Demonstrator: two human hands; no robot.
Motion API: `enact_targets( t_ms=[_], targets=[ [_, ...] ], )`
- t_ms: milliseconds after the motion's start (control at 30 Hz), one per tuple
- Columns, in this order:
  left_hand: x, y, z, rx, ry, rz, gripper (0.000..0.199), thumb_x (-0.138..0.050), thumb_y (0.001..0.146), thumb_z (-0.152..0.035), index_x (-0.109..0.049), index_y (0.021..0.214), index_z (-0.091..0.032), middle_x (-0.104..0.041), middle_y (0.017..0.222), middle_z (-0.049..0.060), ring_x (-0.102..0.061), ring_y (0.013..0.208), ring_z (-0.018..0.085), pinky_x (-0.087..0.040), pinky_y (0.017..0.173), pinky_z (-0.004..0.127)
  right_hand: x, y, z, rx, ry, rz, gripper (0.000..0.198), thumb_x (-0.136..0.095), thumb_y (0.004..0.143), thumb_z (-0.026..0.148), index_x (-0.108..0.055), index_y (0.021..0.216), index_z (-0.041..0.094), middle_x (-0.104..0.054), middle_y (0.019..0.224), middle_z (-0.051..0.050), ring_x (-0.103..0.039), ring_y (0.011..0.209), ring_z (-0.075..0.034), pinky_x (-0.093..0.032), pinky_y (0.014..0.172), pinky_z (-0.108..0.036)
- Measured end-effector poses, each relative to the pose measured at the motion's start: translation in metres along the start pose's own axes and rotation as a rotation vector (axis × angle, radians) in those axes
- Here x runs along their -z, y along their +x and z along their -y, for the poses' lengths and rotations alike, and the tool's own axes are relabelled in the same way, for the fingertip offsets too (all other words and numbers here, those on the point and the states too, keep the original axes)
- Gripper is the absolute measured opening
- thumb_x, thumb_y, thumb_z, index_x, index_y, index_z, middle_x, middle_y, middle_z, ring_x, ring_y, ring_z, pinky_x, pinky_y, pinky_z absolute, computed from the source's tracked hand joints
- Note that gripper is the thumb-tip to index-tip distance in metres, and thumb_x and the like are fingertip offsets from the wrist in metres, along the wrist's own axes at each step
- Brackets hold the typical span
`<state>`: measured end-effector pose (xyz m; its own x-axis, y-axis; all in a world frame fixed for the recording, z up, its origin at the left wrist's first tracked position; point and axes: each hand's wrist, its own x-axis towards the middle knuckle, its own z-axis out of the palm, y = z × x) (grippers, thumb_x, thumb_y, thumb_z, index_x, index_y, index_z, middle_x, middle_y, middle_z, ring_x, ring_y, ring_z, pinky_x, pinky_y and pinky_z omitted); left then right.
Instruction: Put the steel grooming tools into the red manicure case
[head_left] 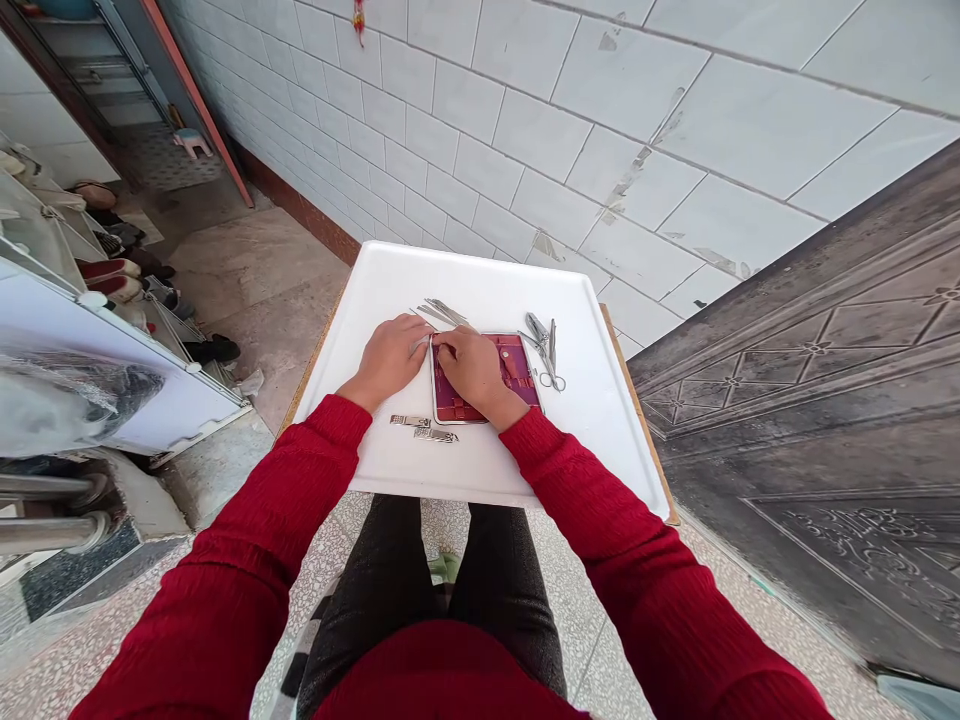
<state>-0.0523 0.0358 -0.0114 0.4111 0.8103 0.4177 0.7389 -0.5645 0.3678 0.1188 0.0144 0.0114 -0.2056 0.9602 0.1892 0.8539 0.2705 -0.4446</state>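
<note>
An open manicure case [516, 362] with a purple-red lining and loops lies flat on the white tray. My left hand [394, 358] is at its upper left corner, fingers bent together; a pale sliver shows by the thumb, too small to name. Over the case's left part, my right hand [474, 372] has its fingers curled in a pinch near that same corner. What the fingertips hold is hidden. Several thin metal tools [444, 312] lie just beyond my hands. Nail clippers [436, 435] rest below the case. Right of it are metal nippers [537, 328] and small scissors [553, 378].
The white tray [600, 440] sits on a board whose wooden edge [630, 390] shows. Behind it rises a tiled wall [465, 130]. A dark carved panel [810, 400] stands at the right. To the left is a rack with shoes [112, 275].
</note>
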Motion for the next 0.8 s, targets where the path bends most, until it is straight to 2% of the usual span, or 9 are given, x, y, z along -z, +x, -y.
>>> enact_targets(
  t_ms=[233, 333, 533, 667, 800],
  targets=[
    [-0.002, -0.001, 0.002, -0.019, -0.001, -0.007, 0.033, -0.047, 0.097, -0.017, -0.074, 0.115, -0.021, -0.073, 0.124, 0.009, -0.065, 0.12, 0.029, -0.053, 0.102, 0.047, 0.011, 0.007, -0.012, -0.052, 0.255, -0.089, 0.03, -0.054, 0.096, 0.013, -0.08, 0.107, 0.02, -0.081, 0.11, -0.005, -0.073, 0.098, -0.02, -0.055, 0.092, -0.032],
    [-0.002, -0.001, 0.002, -0.018, 0.012, -0.016, 0.033, -0.047, 0.097, -0.016, -0.074, 0.115, -0.02, -0.073, 0.125, 0.01, -0.065, 0.12, 0.029, -0.054, 0.101, 0.046, 0.025, 0.012, -0.016, -0.1, 0.266, -0.086, 0.03, -0.055, 0.095, 0.014, -0.08, 0.109, 0.019, -0.082, 0.105, -0.004, -0.073, 0.092, -0.019, -0.055, 0.088, -0.03],
    [0.001, -0.002, -0.002, 0.014, 0.018, -0.034, 0.034, -0.043, 0.099, -0.017, -0.076, 0.105, -0.02, -0.075, 0.117, 0.009, -0.068, 0.113, 0.027, -0.056, 0.097, 0.045, 0.05, 0.031, -0.009, -0.133, -0.042, 0.175, 0.018, -0.064, 0.091, 0.02, -0.083, 0.091, 0.021, -0.081, 0.092, -0.003, -0.071, 0.085, -0.02, -0.051, 0.075, -0.028],
    [0.001, -0.003, -0.004, 0.094, 0.057, -0.068, 0.032, -0.046, 0.096, -0.015, -0.078, 0.097, -0.021, -0.077, 0.116, 0.008, -0.071, 0.106, 0.026, -0.058, 0.093, 0.042, 0.052, 0.048, 0.0, -0.118, -0.199, 0.189, 0.022, -0.062, 0.092, 0.017, -0.083, 0.096, 0.022, -0.082, 0.1, -0.005, -0.071, 0.091, -0.021, -0.051, 0.077, -0.028],
    [0.0, -0.004, -0.003, 0.157, 0.061, -0.099, 0.032, -0.048, 0.093, -0.013, -0.078, 0.099, -0.021, -0.078, 0.119, 0.007, -0.073, 0.106, 0.026, -0.06, 0.093, 0.043, 0.045, 0.062, 0.006, -0.099, -0.274, 0.212, 0.022, -0.063, 0.092, 0.015, -0.083, 0.097, 0.022, -0.082, 0.102, -0.006, -0.072, 0.095, -0.023, -0.052, 0.078, -0.028]
  ],
)
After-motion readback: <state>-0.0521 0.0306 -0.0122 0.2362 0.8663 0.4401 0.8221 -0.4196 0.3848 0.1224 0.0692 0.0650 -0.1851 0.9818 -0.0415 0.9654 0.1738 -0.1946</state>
